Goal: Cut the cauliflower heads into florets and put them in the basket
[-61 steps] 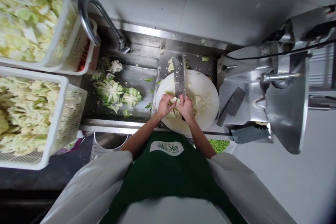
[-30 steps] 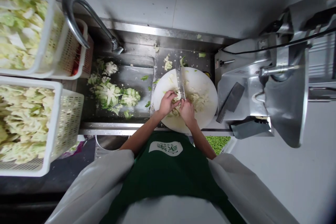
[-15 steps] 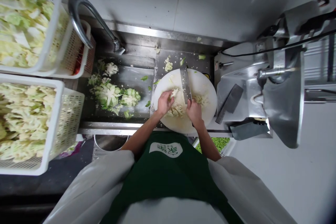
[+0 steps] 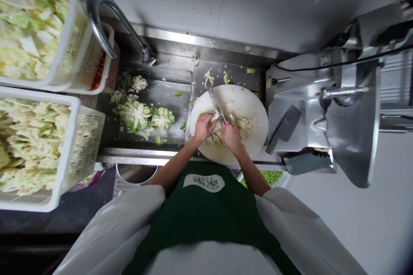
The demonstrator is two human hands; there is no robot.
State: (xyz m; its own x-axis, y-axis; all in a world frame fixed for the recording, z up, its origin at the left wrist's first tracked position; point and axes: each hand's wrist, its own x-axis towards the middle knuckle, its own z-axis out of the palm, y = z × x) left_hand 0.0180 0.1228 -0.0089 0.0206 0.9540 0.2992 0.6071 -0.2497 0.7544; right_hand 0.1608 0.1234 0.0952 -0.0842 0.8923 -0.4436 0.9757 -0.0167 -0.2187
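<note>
My right hand (image 4: 231, 134) is closed round the handle of a kitchen knife (image 4: 217, 102), whose blade points away from me and to the left. Close to the blade's left side, my left hand (image 4: 204, 126) grips a piece of cauliflower (image 4: 215, 116) with bent fingers. Both hands are over a round white cutting board (image 4: 258, 111). Cut cauliflower bits (image 4: 243, 125) lie on the board to the right of the knife, and more lie beneath my hands, partly hidden by them.
Left of the board, cauliflower heads (image 4: 135, 114) lie in the sink (image 4: 174, 135) under a curved faucet (image 4: 103, 30). White baskets of cut cauliflower (image 4: 75, 137) and cabbage (image 4: 69, 38) stand farther left. A cleaver (image 4: 288, 124) rests beside the slicing machine (image 4: 353, 124) at right.
The knife has swung left, its blade now slanted beside my left hand. My right hand has moved left toward the left one. More cut bits show right of the knife.
</note>
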